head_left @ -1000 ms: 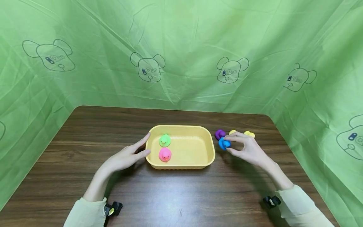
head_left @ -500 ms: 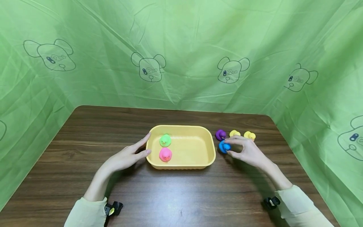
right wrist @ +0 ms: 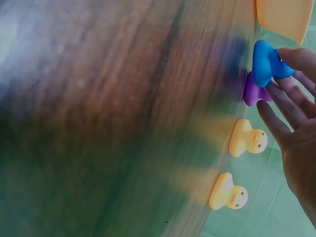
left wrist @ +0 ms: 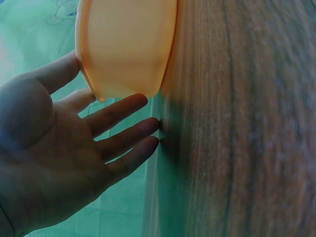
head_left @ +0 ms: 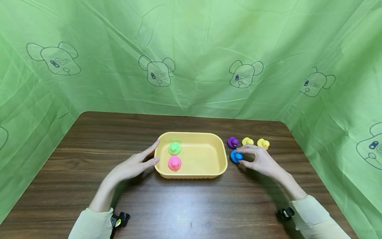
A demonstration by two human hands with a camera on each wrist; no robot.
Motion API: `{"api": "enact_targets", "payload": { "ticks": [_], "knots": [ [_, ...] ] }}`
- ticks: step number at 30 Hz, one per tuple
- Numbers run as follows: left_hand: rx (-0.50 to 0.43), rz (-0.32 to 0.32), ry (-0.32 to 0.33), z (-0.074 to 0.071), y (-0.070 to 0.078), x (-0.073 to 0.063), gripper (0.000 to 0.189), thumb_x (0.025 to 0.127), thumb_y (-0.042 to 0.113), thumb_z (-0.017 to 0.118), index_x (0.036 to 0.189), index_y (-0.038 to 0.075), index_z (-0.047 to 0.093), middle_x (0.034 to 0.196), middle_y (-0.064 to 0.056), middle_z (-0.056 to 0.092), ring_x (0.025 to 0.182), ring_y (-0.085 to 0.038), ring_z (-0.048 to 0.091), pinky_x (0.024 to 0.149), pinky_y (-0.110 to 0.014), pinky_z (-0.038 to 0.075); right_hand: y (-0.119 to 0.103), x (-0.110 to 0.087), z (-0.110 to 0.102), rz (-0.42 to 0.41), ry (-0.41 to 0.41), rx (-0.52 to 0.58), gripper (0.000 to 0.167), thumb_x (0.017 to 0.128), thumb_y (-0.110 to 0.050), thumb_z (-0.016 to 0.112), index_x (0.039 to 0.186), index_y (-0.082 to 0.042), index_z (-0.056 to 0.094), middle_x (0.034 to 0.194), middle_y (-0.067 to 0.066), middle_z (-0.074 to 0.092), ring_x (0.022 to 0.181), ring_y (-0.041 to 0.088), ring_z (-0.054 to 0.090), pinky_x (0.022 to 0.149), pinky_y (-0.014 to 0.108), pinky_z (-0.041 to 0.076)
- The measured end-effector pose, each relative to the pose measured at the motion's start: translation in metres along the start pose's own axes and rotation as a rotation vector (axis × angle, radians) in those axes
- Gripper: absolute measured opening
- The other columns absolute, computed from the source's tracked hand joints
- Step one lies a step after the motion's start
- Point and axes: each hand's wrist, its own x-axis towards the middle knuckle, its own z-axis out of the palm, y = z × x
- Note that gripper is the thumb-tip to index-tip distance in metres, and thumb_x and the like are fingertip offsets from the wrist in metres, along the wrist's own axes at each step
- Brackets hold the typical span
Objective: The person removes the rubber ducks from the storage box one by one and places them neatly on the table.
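My left hand [head_left: 130, 167] rests against the left end of a yellow plastic basin [head_left: 206, 175], its fingers fairly straight and spread. In the left wrist view the thumb [left wrist: 61, 73] touches the rim, while the lower fingers reach down beside the end wall. Inside the basin, a green toy duck [head_left: 174, 148] and a pink toy duck [head_left: 174, 163] stand at the left. To the right of the basin, my right hand [head_left: 262, 162] pinches a blue toy duck [right wrist: 265, 64] between thumb and fingers. Just behind it is a purple toy duck [head_left: 232, 142], partly covered by the blue one in the right wrist view.
Two yellow toy ducks stand in line with the purple one: a nearer yellow duck [right wrist: 245, 138] and a farther yellow duck [right wrist: 228, 192]. The brown wooden table [head_left: 191, 205] ends at a green curtain [head_left: 197, 59] behind and on both sides.
My right hand and the blue duck have shifted slightly toward me, away from the purple duck, so the yellow ducks show more fully. My left hand has stayed at the basin.
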Motion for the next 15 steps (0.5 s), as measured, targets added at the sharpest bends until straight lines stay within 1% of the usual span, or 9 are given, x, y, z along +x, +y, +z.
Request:
{"api": "enact_targets", "payload": {
  "ticks": [3,10,15],
  "knots": [
    [0.001,0.002,0.0,0.0002,0.0002,0.0001,0.073,0.106,0.051,0.05,0.166,0.028,0.016,0.17,-0.012,0.028,0.151,-0.039,0.037,0.118,-0.061,0.035,0.0008,-0.0006,0.001,0.007,-0.005,0.001,0.043,0.08,-0.007,0.086,0.121,-0.014,0.076,0.116,-0.003,0.075,0.111,0.012,0.066,0.096,0.006,0.042],
    [-0.005,-0.002,-0.001,0.0002,0.0002,-0.0001,0.073,0.106,0.052,0.05,0.166,0.028,0.016,0.17,-0.012,0.026,0.153,-0.039,0.034,0.118,-0.062,0.033,0.0031,-0.0013,0.0029,0.018,-0.02,0.01,0.043,0.081,-0.007,0.086,0.122,-0.014,0.076,0.116,-0.003,0.074,0.11,0.01,0.064,0.096,0.005,0.041],
    [-0.007,-0.004,-0.001,0.0002,-0.0005,-0.0002,0.073,0.106,0.052,0.05,0.166,0.029,0.016,0.17,-0.011,0.026,0.153,-0.039,0.034,0.118,-0.062,0.034,0.0051,-0.0013,0.0034,0.018,-0.023,0.015,0.041,0.082,-0.007,0.085,0.122,-0.014,0.076,0.116,-0.002,0.074,0.111,0.011,0.065,0.097,0.005,0.04]
  ]
}}
